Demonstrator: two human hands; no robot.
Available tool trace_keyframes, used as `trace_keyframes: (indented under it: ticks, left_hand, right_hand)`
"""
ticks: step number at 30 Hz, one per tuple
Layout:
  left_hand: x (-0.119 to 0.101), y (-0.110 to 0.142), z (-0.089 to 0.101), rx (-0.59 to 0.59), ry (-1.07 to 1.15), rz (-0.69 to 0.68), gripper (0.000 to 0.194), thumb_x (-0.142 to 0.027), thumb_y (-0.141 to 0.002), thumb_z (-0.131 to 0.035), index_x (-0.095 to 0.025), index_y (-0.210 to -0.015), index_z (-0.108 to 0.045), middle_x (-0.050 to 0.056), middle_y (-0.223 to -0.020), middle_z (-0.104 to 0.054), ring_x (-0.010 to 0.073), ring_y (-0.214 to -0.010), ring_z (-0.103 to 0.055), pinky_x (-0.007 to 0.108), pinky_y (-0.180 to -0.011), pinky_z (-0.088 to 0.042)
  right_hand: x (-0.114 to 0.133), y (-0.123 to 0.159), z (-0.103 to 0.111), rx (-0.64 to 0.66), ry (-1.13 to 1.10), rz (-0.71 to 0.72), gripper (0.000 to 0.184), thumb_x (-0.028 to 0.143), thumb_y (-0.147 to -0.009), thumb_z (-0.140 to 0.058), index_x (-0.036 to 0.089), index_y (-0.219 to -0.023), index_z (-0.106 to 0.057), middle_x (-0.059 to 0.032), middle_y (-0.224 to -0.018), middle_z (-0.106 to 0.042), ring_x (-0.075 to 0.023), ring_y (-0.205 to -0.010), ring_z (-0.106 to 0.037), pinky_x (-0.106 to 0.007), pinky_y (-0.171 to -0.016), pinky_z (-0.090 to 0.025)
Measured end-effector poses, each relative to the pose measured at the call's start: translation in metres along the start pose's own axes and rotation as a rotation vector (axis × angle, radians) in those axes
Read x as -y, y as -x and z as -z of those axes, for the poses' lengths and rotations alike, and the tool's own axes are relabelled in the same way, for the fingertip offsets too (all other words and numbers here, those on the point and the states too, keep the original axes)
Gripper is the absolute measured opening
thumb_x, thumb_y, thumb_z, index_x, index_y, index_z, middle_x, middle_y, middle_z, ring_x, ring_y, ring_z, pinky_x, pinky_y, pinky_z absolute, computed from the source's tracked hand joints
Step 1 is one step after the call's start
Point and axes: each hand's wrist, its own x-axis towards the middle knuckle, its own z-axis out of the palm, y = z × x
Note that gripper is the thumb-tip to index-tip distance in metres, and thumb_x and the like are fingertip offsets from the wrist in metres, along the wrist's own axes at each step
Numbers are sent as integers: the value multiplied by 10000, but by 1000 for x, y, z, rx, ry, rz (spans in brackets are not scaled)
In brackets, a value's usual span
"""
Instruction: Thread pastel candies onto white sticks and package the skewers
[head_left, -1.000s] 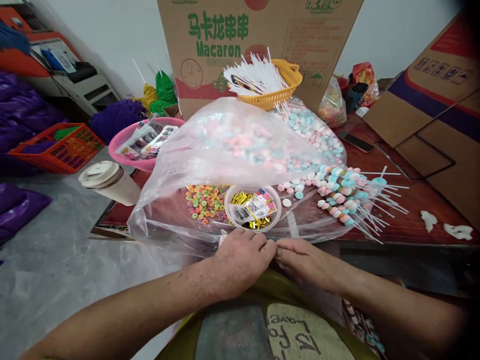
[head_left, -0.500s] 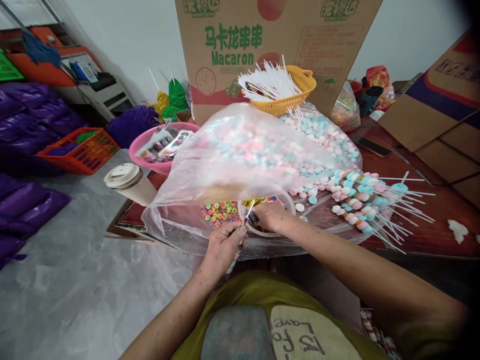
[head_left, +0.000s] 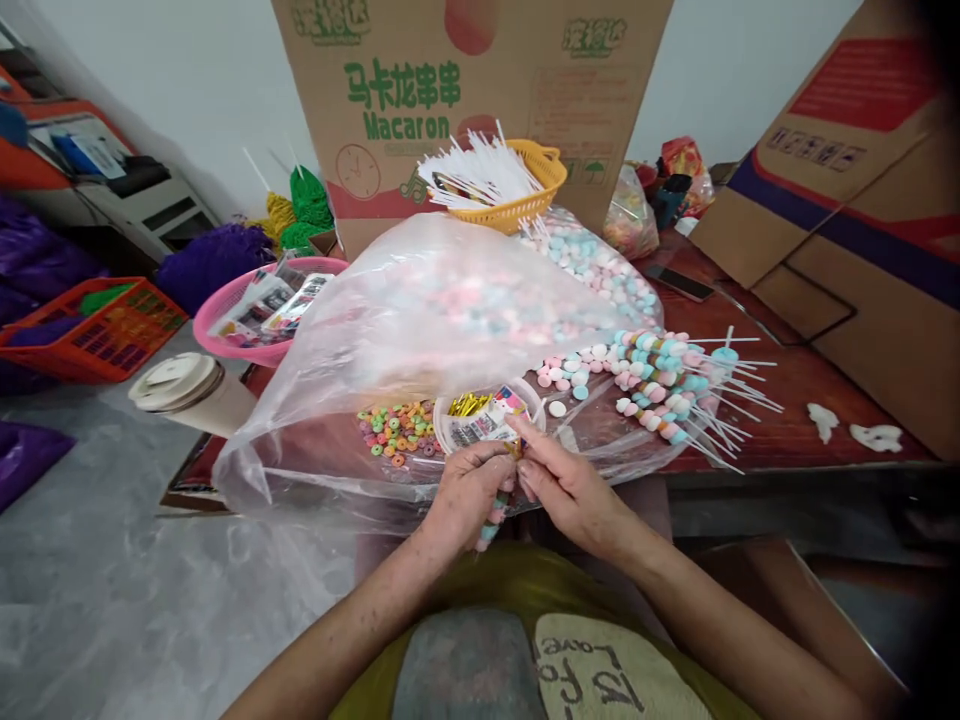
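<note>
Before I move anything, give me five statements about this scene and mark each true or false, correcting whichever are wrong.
1. The left hand grips a candy skewer. True.
2. The pink basket holds white sticks. False: it holds printed packets.
3. The phone lies to the right of the big plastic bag. True.
4. The heap of skewers sits left of the round bowl. False: it sits to the bowl's right.
5. The right hand is inside the yellow basket. False: it is close beside the left hand.
</note>
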Motion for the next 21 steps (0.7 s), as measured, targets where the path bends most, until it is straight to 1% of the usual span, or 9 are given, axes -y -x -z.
trace_keyframes:
  ticks: [5, 8, 10, 12, 13, 15, 17, 18, 21]
  left_hand:
    - [7, 6, -3, 192, -66, -12, 208, -348, -711, -502, -171, -604, -473, -46, -537, -432, 65, -342, -416, 141, -234, -271]
    - [11, 8, -2, 154, -79, -47, 310, -462, -734, -551, -159, -670, -530, -37, -596, -460, 49, -369, -417, 131, -257, -286]
    - [14, 6, -2, 72, -17, -59, 350, -505, -722, -582, -156, -709, -557, -40, -613, -464, 30, -357, -380, 124, -260, -242]
    - [15, 3, -3, 48, 83, -109, 343, -495, -722, -605, -154, -710, -568, -44, -605, -465, 26, -373, -378, 125, -289, -253]
    - [15, 2, -3, 56, 119, -149, 337, -483, -726, -612, -151, -693, -566, -44, -598, -466, 27, -389, -388, 125, -312, -277]
    - [15, 1, -5, 76, 134, -220, 338, -464, -736, -621, -143, -650, -556, -42, -588, -469, 27, -418, -409, 125, -353, -324]
    - [15, 1, -6, 97, 111, -231, 345, -468, -737, -622, -143, -646, -550, -45, -588, -466, 25, -407, -409, 125, -342, -330]
    - [15, 2, -7, 107, 97, -216, 349, -476, -733, -623, -145, -652, -546, -48, -582, -463, 27, -389, -404, 126, -318, -319]
    - [18, 2, -8, 155, 94, -149, 365, -496, -725, -621, -159, -641, -508, -59, -509, -440, 49, -335, -382, 142, -248, -291]
  right_hand:
    - [-10, -2, 7, 67, 66, -85, 562, 211, -870, -361, 126, -1417, -268, -7, -655, -591, -139, -590, -510, -250, -585, -422]
    - [-14, -1, 2, 47, 133, -89, 610, 181, -851, -378, 118, -1433, -206, 32, -554, -547, -132, -492, -460, -242, -515, -383]
    - [-17, 1, -6, -86, 100, -65, 663, 184, -846, -416, 128, -1444, -136, 47, -555, -551, -128, -490, -475, -235, -512, -389]
    - [-20, 4, -15, -297, 35, -28, 734, 204, -836, -484, 142, -1444, -79, 49, -608, -581, -125, -545, -526, -230, -554, -427]
    - [-21, 5, -18, -395, 19, 6, 737, 205, -828, -511, 149, -1436, -98, 45, -640, -597, -124, -579, -548, -230, -580, -444]
    - [-22, 8, -21, -491, 54, 106, 551, 184, -832, -515, 172, -1345, -315, 17, -707, -625, -124, -646, -576, -235, -625, -462]
    - [-21, 10, -18, -491, 140, 196, 211, 161, -850, -488, 185, -1051, -547, -8, -722, -627, -122, -660, -573, -232, -617, -457]
    - [-20, 10, -16, -476, 190, 227, 112, 155, -858, -476, 186, -899, -576, -16, -709, -621, -121, -649, -563, -231, -605, -450]
    - [-18, 9, -9, -452, 339, 303, 186, 127, -868, -444, 180, -729, -557, -24, -648, -595, -128, -623, -535, -247, -597, -430]
